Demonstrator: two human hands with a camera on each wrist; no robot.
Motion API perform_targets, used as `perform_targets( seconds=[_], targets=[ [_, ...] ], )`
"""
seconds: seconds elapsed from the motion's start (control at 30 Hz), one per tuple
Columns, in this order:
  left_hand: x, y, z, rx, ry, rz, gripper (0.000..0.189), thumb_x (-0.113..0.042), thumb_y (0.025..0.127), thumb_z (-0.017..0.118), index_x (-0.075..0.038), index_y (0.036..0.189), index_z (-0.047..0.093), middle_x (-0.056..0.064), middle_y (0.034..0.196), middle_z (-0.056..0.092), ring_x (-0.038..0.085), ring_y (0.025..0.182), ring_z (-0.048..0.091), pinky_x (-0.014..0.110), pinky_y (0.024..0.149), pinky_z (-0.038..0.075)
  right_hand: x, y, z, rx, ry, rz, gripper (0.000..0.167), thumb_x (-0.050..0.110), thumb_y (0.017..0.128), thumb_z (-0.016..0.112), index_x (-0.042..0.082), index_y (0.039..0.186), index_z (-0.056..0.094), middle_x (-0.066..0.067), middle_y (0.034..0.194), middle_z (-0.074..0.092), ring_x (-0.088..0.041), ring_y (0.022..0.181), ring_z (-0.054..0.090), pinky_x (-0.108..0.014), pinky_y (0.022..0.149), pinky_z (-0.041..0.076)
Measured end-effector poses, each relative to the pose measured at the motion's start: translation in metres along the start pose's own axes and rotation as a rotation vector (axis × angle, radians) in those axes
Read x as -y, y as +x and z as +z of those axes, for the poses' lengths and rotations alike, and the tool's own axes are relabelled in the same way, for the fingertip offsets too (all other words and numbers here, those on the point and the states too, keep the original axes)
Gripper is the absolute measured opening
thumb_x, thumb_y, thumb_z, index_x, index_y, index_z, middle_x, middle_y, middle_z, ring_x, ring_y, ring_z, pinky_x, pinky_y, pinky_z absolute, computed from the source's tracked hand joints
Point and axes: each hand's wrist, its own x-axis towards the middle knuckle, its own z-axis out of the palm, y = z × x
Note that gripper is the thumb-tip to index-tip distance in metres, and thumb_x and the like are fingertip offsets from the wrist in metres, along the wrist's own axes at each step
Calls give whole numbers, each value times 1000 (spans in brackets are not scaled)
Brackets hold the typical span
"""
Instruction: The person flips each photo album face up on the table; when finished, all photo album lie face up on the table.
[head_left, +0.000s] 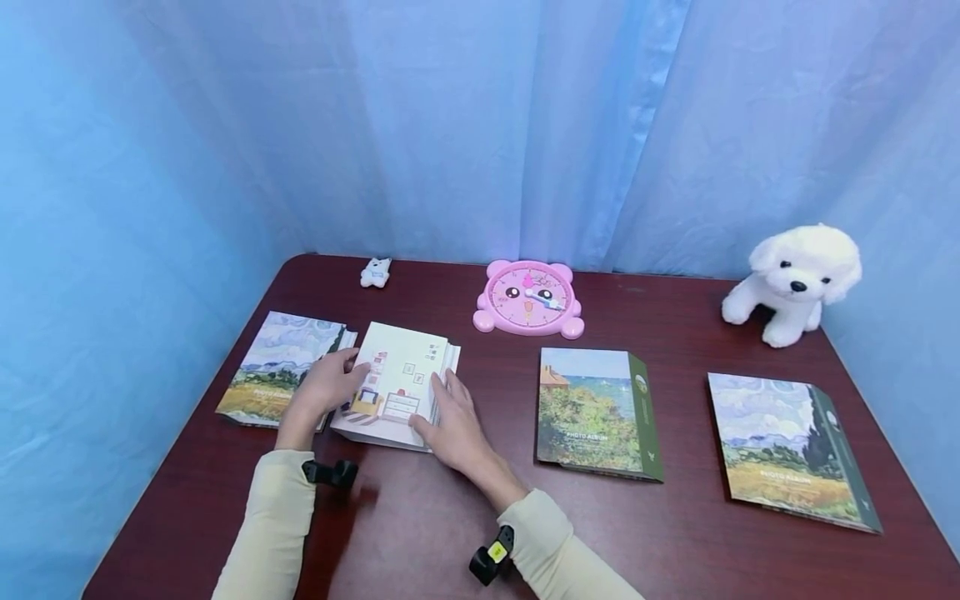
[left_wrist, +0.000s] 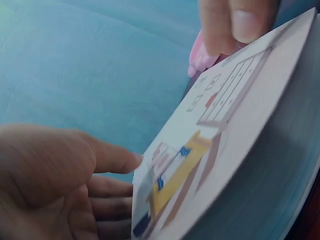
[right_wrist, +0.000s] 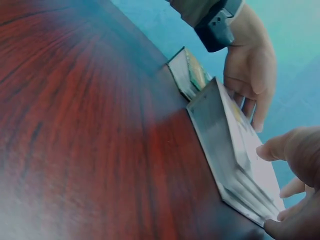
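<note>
A thick white album (head_left: 401, 367) with a drawn room on its cover lies on the table, left of the middle. My left hand (head_left: 330, 385) holds its left side, the thumb at the cover's edge and the other fingers down along the side, as the left wrist view shows. On the opposite side my right hand (head_left: 459, 429) grips the right edge, thumb over the cover (right_wrist: 255, 150) and fingers beside the layered edge. A landscape-covered photo album (head_left: 281, 367) lies just left of the white one, partly behind my left hand.
Two more photo albums, one with a seaside garden (head_left: 588, 408) and one with a wheat field (head_left: 780, 446), lie to the right. A pink toy clock (head_left: 528, 300), a small white bear figure (head_left: 375, 272) and a white plush dog (head_left: 798, 275) line the back. Blue curtains (head_left: 450, 125) hang behind.
</note>
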Motion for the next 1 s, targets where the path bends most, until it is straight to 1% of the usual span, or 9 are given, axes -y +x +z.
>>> perform_targets(
  seconds=[0.07, 0.27, 0.4, 0.5, 0.57, 0.63, 0.73, 0.9, 1.0],
  targets=[
    [-4, -2, 0, -21, 13, -10, 57, -29, 100, 45, 6, 144, 35, 29, 127, 54, 37, 109, 57, 51, 92, 46, 0, 0, -5, -8, 19, -3, 70, 24, 86, 66, -4, 144, 37, -27, 152, 26, -42, 140, 25, -52, 113, 26],
    [-17, -6, 1, -138, 62, -1, 58, -30, 99, 45, 7, 143, 36, 30, 131, 52, 42, 117, 53, 54, 95, 46, -1, 1, -26, -36, 41, 3, 67, 24, 88, 64, 0, 145, 38, -23, 153, 26, -40, 141, 24, -51, 113, 27],
    [-25, -5, 2, -217, 62, 31, 57, -28, 99, 47, 7, 142, 37, 30, 135, 47, 43, 125, 46, 55, 100, 41, -8, 1, -41, -67, 40, 22, 65, 24, 89, 63, 4, 145, 39, -19, 155, 25, -38, 142, 24, -52, 113, 27],
    [-31, -5, 5, -267, 43, 83, 53, -26, 98, 49, 5, 141, 41, 29, 136, 47, 43, 127, 44, 55, 103, 38, -15, 0, -52, -96, 24, 31, 65, 24, 89, 64, 5, 146, 39, -18, 155, 25, -37, 143, 24, -52, 113, 27],
    [-35, -5, 9, -286, 23, 115, 51, -26, 98, 50, 4, 140, 44, 27, 136, 48, 42, 127, 44, 55, 103, 38, -21, -3, -60, -118, 13, 32, 64, 24, 89, 64, 6, 145, 40, -17, 155, 26, -37, 142, 24, -54, 112, 27],
    [-39, -4, 12, -290, 4, 139, 50, -25, 98, 50, 2, 139, 45, 26, 137, 47, 41, 128, 43, 55, 104, 37, -26, -5, -68, -140, 2, 38, 63, 24, 89, 64, 6, 145, 41, -17, 155, 26, -37, 142, 24, -55, 112, 27],
    [-44, -3, 18, -275, -23, 170, 48, -25, 98, 50, 0, 139, 47, 24, 136, 49, 39, 127, 45, 54, 104, 38, -33, -9, -79, -175, -8, 45, 63, 24, 88, 64, 6, 144, 42, -18, 154, 27, -38, 142, 24, -57, 111, 26],
    [-55, 0, 29, -241, -70, 222, 45, -25, 97, 52, -2, 136, 50, 21, 134, 53, 35, 124, 49, 50, 102, 41, -43, -15, -98, -213, -39, 67, 63, 24, 89, 64, 6, 145, 41, -19, 154, 26, -37, 143, 24, -56, 111, 27],
    [-65, 0, 37, -208, -101, 252, 45, -25, 96, 54, -3, 135, 52, 19, 132, 54, 34, 121, 53, 47, 99, 45, -50, -18, -109, -224, -50, 85, 64, 23, 88, 64, 7, 145, 40, -19, 155, 25, -37, 143, 23, -57, 111, 27]
  ],
)
